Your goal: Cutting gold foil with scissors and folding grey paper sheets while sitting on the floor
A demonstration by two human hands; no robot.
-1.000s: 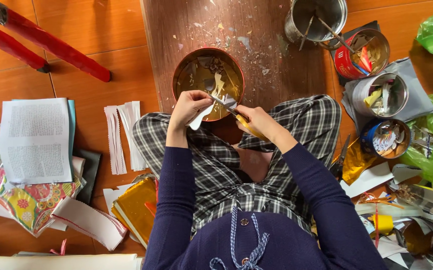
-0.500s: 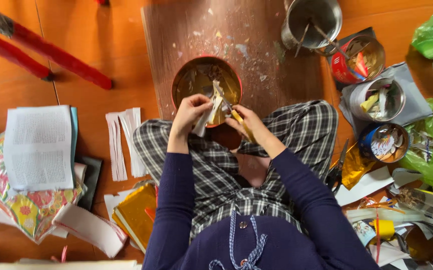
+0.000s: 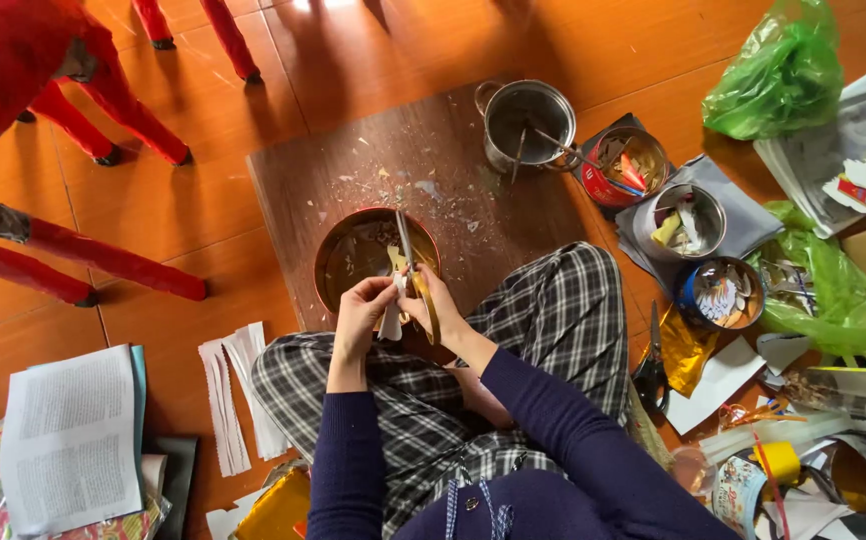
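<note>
The person sits cross-legged on the orange tiled floor (image 3: 153, 210), both hands raised over a round copper-coloured bowl (image 3: 348, 255) that rests on a dark wooden board (image 3: 353, 170) littered with tiny paper scraps.

The left hand (image 3: 361, 312) is closed in a pinch, its fingers gripping a small piece of white paper (image 3: 391, 318) that hangs down between the two hands, just above the near rim of the bowl. The right hand (image 3: 436, 305) is curled shut around the yellow handles of a pair of scissors (image 3: 413, 272), whose blades point up and away over the bowl (whether the blades are parted is hard to tell). The two hands sit just beside each other, the scissors meeting the paper's upper edge.

Beyond the bowl, at the board's far right corner, stands a steel pot (image 3: 525, 122) with thin sticks in it. To its right sit a red tin (image 3: 621, 165) of scraps, a steel cup (image 3: 686, 220) on grey paper, and a blue-rimmed tin (image 3: 721, 292). A second pair of scissors (image 3: 651, 362) lies by the right knee. Green plastic bags (image 3: 778, 80) lie at the far right. White paper strips (image 3: 233, 395) and a printed booklet (image 3: 68, 435) lie to the left, near red furniture legs (image 3: 103, 262).
</note>
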